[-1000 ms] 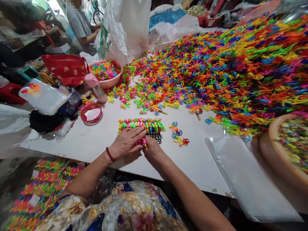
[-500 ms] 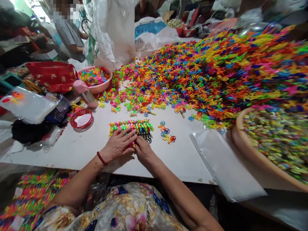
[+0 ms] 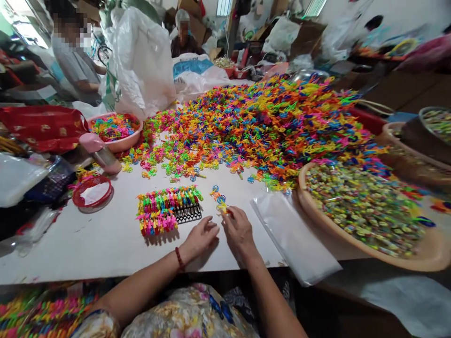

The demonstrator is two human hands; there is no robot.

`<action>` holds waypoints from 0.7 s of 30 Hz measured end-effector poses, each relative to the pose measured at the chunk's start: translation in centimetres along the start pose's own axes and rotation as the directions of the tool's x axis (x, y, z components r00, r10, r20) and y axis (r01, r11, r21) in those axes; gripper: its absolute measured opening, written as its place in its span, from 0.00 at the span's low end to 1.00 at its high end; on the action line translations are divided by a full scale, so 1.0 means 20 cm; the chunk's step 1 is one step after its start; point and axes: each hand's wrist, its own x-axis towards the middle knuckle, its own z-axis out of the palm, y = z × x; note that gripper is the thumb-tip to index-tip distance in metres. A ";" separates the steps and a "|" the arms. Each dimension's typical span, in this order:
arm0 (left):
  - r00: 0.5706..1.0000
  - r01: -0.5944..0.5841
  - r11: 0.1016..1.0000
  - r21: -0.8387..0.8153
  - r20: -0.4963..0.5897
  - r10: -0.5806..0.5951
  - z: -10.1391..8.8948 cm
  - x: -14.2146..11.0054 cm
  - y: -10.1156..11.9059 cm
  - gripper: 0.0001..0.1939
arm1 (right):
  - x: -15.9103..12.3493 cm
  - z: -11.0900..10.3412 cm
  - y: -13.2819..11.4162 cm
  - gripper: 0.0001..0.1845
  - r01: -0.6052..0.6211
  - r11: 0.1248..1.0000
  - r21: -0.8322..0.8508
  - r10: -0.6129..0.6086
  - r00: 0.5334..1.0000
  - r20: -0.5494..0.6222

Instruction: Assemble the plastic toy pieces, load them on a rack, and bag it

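Observation:
A black rack (image 3: 188,213) lies on the white table (image 3: 105,244), its left part filled with rows of small bright plastic toys (image 3: 158,211). My left hand (image 3: 201,237) rests on the table just right of the rack, fingers loosely curled, nothing visible in it. My right hand (image 3: 238,230) lies beside it, fingertips pinched on one of a few loose toy pieces (image 3: 219,199). A red bead bracelet (image 3: 179,258) is on my left wrist.
A huge heap of coloured plastic toys (image 3: 275,126) covers the far table. A pink basin (image 3: 114,129) and a large tan basin (image 3: 369,220) hold more. Clear plastic bags (image 3: 292,237) lie to the right; a red basket (image 3: 92,193) and pink bottle (image 3: 100,152) left. People stand behind.
Both hands left the rack and moved right to the loose pieces; my right hand now pinches one. The view swung right.

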 end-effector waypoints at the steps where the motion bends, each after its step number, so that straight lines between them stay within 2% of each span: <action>1: 0.998 0.033 0.985 -0.169 -0.038 -0.040 0.05 0.07 -0.02 0.27 | -0.01 0.01 -0.04 0.16 -0.025 0.998 0.062 0.025 1.000 -0.001; 3: 0.990 -0.039 0.918 -0.396 -0.141 -0.019 0.11 0.19 -0.03 0.25 | -0.02 0.01 -0.10 0.17 -0.055 0.986 0.160 0.047 0.997 0.054; 5: 0.971 -0.138 0.868 -0.478 -0.239 0.023 0.13 0.27 -0.04 0.24 | 0.01 -0.02 -0.10 0.18 -0.083 0.975 0.204 0.055 0.989 0.139; 6: 0.966 -0.150 0.858 -0.491 -0.258 0.022 0.12 0.29 -0.04 0.24 | 0.05 -0.03 -0.08 0.19 -0.108 0.972 0.208 0.075 0.985 0.158; 9: 0.984 -0.071 0.857 -0.511 -0.178 -0.025 0.09 0.30 -0.05 0.23 | 0.25 -0.09 0.05 0.20 -0.174 0.975 0.136 0.164 0.983 0.081; 11: 0.994 -0.025 0.851 -0.525 -0.102 -0.034 0.07 0.28 -0.05 0.22 | 0.43 -0.11 0.18 0.19 -0.177 0.984 0.009 0.177 0.984 -0.009; 13: 0.998 -0.002 0.846 -0.533 -0.057 -0.034 0.05 0.27 -0.04 0.21 | 0.62 -0.08 0.30 0.16 -0.209 0.963 -0.171 0.205 0.978 -0.043; 15: 0.999 0.006 0.844 -0.536 -0.042 -0.034 0.05 0.27 -0.04 0.21 | 0.77 -0.03 0.40 0.14 -0.246 0.940 -0.235 0.240 0.969 -0.055; 18: 0.999 0.019 0.862 -0.506 -0.023 -0.036 0.05 0.28 -0.07 0.20 | 0.89 0.06 0.48 0.10 -0.274 0.923 -0.269 0.274 0.961 -0.039; 21: 1.000 0.028 0.897 -0.441 0.000 -0.031 0.05 0.30 -0.12 0.22 | 0.90 0.08 0.50 0.10 -0.283 0.916 -0.286 0.287 0.957 -0.026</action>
